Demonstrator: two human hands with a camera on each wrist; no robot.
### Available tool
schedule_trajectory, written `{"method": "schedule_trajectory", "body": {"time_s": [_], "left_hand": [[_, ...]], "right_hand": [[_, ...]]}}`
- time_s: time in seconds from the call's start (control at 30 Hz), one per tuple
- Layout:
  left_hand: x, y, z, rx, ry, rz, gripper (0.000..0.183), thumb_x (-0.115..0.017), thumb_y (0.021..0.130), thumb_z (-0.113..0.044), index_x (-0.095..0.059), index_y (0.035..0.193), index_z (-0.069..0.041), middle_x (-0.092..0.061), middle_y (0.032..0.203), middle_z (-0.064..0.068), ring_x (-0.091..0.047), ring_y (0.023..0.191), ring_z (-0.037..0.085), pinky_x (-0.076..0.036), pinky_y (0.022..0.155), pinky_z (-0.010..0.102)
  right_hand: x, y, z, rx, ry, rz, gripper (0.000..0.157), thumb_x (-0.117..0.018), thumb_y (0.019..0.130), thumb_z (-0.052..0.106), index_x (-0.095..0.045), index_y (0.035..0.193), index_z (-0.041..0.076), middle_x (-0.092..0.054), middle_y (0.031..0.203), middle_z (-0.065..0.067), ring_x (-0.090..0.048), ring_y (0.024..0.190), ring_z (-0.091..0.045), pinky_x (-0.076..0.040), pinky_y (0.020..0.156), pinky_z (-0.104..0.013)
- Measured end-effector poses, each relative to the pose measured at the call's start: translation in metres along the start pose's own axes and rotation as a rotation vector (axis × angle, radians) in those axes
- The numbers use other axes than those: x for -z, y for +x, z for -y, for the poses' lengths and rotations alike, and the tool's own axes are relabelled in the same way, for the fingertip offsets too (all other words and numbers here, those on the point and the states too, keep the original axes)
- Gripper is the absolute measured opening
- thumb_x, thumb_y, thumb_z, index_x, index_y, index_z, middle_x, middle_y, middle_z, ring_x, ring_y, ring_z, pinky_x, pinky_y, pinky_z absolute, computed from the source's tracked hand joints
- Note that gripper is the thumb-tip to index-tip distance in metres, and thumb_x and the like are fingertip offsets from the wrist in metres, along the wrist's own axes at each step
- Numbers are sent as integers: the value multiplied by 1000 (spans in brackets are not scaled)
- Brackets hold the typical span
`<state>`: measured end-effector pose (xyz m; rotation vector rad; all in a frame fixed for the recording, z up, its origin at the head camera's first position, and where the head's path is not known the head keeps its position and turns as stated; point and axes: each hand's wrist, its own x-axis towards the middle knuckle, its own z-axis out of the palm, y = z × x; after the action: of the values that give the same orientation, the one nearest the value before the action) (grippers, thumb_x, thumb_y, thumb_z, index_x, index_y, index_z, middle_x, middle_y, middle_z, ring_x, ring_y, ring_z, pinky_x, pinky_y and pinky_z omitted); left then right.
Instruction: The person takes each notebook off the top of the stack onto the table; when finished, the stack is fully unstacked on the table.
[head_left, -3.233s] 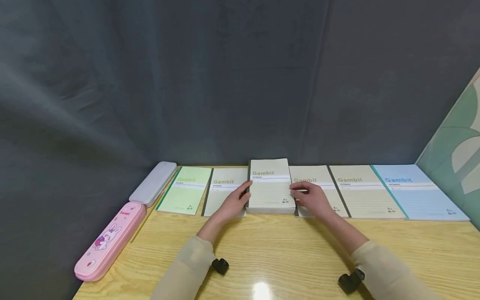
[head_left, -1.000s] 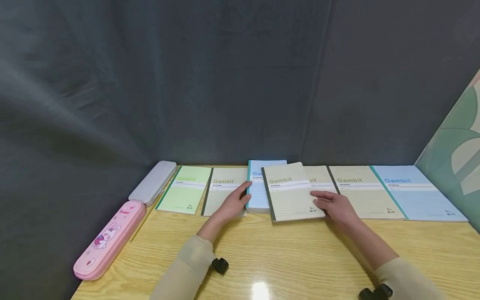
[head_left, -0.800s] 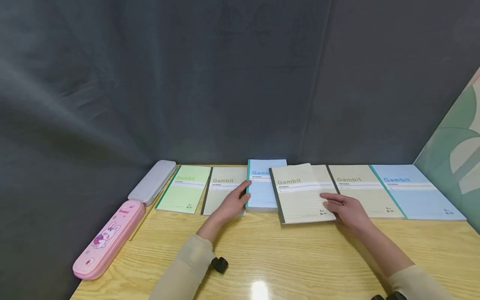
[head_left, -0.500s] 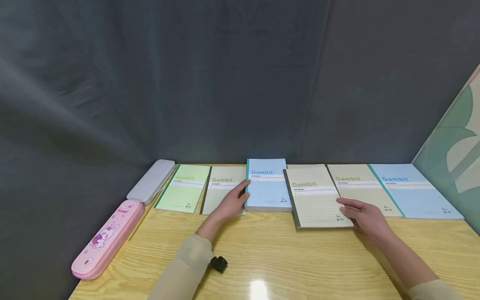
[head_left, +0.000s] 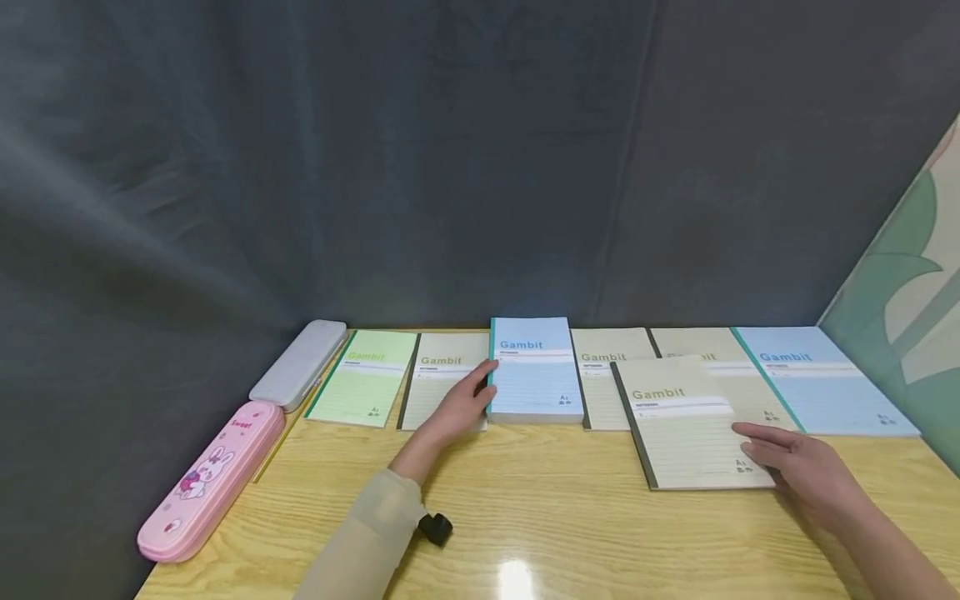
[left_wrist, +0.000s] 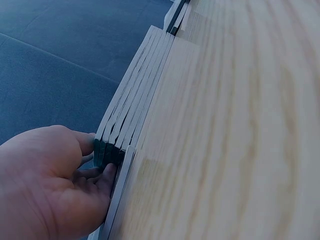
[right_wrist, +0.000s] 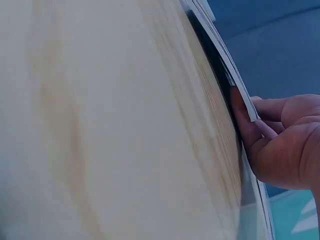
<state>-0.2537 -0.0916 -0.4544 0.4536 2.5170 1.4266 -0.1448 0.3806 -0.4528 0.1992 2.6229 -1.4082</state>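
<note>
My right hand (head_left: 813,475) pinches a cream notebook (head_left: 686,450) with a dark spine by its right edge. The notebook is tilted slightly and overlaps the two cream notebooks behind it. In the right wrist view the thumb and fingers (right_wrist: 272,107) close round the edge of the notebook (right_wrist: 232,67), above the wood. My left hand (head_left: 457,408) rests its fingertips against the teal-spined left side of a notebook stack (head_left: 536,375), with a blue notebook on top. The left wrist view shows the left hand (left_wrist: 55,185) at the spine corner of that stack (left_wrist: 135,95).
Left of the stack lie a green notebook (head_left: 363,379) and a grey-spined notebook (head_left: 442,350). To its right are cream notebooks (head_left: 611,342) and a blue notebook (head_left: 825,383). A pink pencil case (head_left: 213,483), a white case (head_left: 300,367) and a yellow pencil (head_left: 296,429) line the table's left edge.
My right hand has taken the cream notebook off the stack and carried it right and toward me, uncovering the blue one. My left hand has stayed at the stack's left side.
</note>
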Motion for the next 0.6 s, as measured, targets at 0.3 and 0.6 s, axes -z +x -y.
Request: {"method": "schedule_trajectory", "body": {"time_s": [0.3, 0.6], "left_hand": [[1, 3, 0, 4, 1, -5, 52, -43, 111, -26, -29, 161, -22, -20, 167, 2, -23, 151, 27, -25, 120, 46], [-1, 2, -1, -12, -11, 3, 52, -43, 111, -24, -30, 161, -20, -20, 167, 3, -22, 151, 26, -26, 120, 46]], "right_hand": [[27, -10, -16, -37, -81, 39, 65, -55, 104, 47, -52, 143, -5, -31, 155, -34, -33, 138, -51, -47, 92, -22], [51, -18, -48, -126, -133, 75, 68, -51, 106, 46, -46, 145, -10, -20, 153, -42, -30, 131, -58, -51, 95, -41]]}}
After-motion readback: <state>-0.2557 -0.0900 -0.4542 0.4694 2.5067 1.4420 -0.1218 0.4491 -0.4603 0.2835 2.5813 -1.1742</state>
